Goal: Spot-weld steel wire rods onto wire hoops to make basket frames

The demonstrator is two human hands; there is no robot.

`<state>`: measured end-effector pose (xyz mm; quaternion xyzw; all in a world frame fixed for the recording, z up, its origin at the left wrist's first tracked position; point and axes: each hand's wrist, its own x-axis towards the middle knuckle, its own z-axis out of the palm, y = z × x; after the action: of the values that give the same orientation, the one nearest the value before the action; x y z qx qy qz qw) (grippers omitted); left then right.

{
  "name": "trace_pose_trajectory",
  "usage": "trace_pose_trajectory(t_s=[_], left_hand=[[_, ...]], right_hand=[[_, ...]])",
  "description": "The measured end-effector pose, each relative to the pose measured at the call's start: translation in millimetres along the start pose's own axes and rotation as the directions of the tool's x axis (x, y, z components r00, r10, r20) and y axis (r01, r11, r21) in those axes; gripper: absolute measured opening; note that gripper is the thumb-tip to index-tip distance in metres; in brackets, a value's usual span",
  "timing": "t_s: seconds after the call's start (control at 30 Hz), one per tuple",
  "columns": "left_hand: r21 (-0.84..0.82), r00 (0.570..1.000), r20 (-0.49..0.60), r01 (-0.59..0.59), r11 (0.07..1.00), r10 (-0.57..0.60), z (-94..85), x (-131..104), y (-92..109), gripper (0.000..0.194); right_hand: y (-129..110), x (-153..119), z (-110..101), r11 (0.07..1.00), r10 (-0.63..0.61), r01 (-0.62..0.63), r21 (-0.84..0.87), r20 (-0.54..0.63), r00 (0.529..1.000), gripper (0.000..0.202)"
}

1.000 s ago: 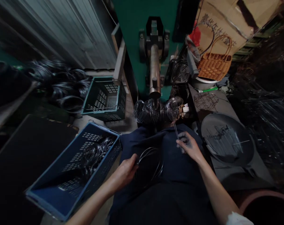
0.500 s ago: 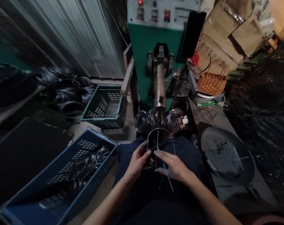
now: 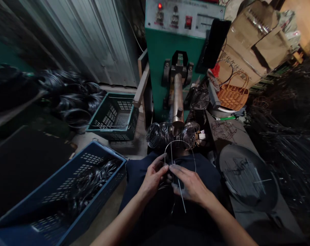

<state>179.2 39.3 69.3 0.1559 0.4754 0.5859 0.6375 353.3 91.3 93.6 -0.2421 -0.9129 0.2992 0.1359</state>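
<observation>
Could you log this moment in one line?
left hand: holds curved silver metal wire | right hand: holds straight silver metal rod | ahead: green metal machine

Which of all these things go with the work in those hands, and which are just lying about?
Likely part of the job:
- curved wire, at the left hand
- straight wire, at the right hand
- wire coils below the green machine
- perhaps the thin rods in the pan

Seemingly just lying about:
- wicker basket
- cardboard box
</observation>
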Motion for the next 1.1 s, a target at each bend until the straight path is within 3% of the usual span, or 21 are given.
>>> trace_pose_trajectory(t_s=[0.8,1.1], left_hand=[[-0.068,0.99,0.074,-0.113,0.991,0.118,22.2,7,3,0.065],[-0.083,0.994,0.034,-0.104,0.991,0.107,29.3,13,10,0.069]], right_hand=[[-2,3,-32,0.995,-0.049,0.047,-0.084,-0.016,0.999,0.061],[2,7,-37,0.992,-0.06,0.057,-0.109,-0.017,0.998,0.058]])
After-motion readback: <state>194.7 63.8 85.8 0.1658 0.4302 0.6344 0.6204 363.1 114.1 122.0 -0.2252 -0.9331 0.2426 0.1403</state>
